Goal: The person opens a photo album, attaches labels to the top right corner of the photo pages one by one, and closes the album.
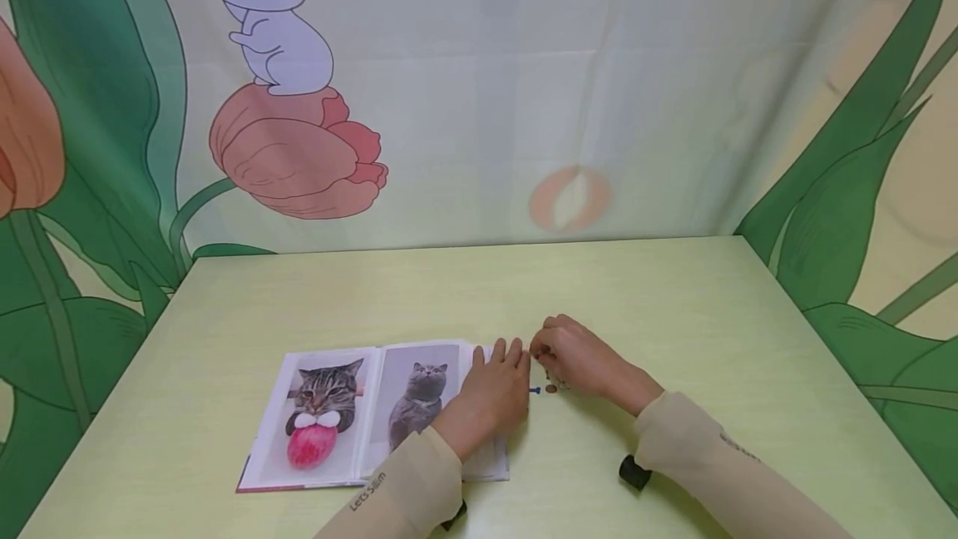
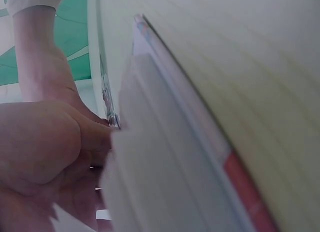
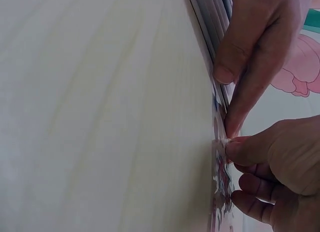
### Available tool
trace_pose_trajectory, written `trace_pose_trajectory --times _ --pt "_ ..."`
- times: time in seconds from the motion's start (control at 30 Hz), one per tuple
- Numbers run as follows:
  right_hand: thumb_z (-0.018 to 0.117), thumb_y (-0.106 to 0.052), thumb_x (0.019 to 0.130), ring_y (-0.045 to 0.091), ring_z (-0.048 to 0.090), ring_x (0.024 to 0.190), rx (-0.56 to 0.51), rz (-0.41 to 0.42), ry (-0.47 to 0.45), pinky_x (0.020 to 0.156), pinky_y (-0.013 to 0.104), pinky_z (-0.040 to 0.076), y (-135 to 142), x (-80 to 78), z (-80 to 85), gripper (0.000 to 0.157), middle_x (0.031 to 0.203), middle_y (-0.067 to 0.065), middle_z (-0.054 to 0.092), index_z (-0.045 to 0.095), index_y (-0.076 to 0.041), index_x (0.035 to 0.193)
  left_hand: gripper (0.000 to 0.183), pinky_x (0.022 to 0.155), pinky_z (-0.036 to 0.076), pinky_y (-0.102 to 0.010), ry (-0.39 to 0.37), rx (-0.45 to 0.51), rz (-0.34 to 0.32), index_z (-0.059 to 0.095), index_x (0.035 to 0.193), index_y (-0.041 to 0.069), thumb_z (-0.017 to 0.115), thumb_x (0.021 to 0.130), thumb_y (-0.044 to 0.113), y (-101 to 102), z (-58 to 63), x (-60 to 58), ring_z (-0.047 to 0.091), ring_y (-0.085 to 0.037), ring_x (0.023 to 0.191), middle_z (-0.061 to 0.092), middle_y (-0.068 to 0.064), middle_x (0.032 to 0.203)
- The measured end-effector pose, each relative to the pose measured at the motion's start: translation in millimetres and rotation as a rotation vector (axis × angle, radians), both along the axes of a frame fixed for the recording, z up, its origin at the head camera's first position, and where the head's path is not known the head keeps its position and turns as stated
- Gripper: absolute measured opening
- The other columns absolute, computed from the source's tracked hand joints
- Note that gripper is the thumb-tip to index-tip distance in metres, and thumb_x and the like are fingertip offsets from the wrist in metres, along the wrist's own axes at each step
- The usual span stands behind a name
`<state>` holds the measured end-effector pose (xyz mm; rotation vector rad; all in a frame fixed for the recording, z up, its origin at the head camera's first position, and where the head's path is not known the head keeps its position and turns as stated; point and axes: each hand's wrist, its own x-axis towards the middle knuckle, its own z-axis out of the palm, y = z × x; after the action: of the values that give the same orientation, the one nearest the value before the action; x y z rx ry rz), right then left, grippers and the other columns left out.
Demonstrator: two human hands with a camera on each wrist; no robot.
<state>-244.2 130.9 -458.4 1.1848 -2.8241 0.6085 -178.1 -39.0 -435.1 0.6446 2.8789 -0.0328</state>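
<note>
A photo album (image 1: 299, 479) lies spread on the table, with a tabby cat picture (image 1: 325, 393) on its left page and a grey cat picture (image 1: 419, 402) beside it. My left hand (image 1: 494, 393) rests on the album's right side with straight fingers. Just past that edge, my right hand (image 1: 580, 356) pinches the edge of a clear plastic sheet with small printed pictures (image 3: 222, 184) between thumb and forefinger. Most of the sheet is hidden under the right hand. In the right wrist view the pinching fingertips (image 3: 232, 148) are right at the left hand's fingertip.
The pale wooden table (image 1: 644, 281) reaches back to a printed curtain (image 1: 464, 106) with flowers and a white animal. Black straps or devices hang under both wrists, one (image 1: 634, 472) by the right sleeve. The album's stacked pages (image 2: 155, 157) show edge-on in the left wrist view.
</note>
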Motion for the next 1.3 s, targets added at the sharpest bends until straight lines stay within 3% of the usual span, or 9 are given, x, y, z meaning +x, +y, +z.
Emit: trace_pose_trajectory --times 0.23,0.8,1.03,1.3 --pt "0.076 0.003 0.09 0.016 0.057 0.085 0.006 -0.028 0.009 0.076 0.03 0.055 -1 -0.7 1.4 0.008 0.086 -0.002 0.065 0.078 -0.006 0.09 0.052 0.117 0.034 -0.055 0.008 0.005 -0.003 0.046 0.154 0.002 0.048 0.106 0.022 0 1.4 0.1 0.036 -0.032 0.149 0.041 -0.013 0.161" --pt "0.071 0.004 0.093 0.012 0.057 0.079 -0.051 -0.08 -0.066 0.079 0.035 0.055 6 -1.3 4.2 0.013 0.087 -0.003 0.068 0.076 -0.007 0.1 0.05 0.118 0.034 -0.054 0.009 -0.005 -0.001 0.046 0.154 0.003 0.047 0.108 0.023 0 2.7 0.9 0.036 -0.031 0.148 0.041 -0.012 0.161" --pt "0.072 0.006 0.091 0.012 0.057 0.08 -0.06 -0.089 -0.057 0.077 0.033 0.055 10 -0.5 5.9 0.016 0.086 -0.005 0.068 0.074 -0.011 0.089 0.05 0.116 0.036 -0.053 0.038 -0.026 -0.012 0.048 0.153 0.004 0.049 0.108 0.027 0 3.4 2.6 0.038 -0.03 0.147 0.043 -0.011 0.159" --pt "0.073 0.002 0.093 0.01 0.055 0.076 -0.125 -0.076 -0.067 0.07 0.029 0.053 17 -0.2 8.1 0.015 0.085 -0.007 0.066 0.073 -0.012 0.088 0.05 0.115 0.039 -0.052 0.076 -0.05 -0.013 0.05 0.152 0.005 0.052 0.108 0.027 0 1.0 3.4 0.041 -0.029 0.144 0.045 -0.011 0.158"
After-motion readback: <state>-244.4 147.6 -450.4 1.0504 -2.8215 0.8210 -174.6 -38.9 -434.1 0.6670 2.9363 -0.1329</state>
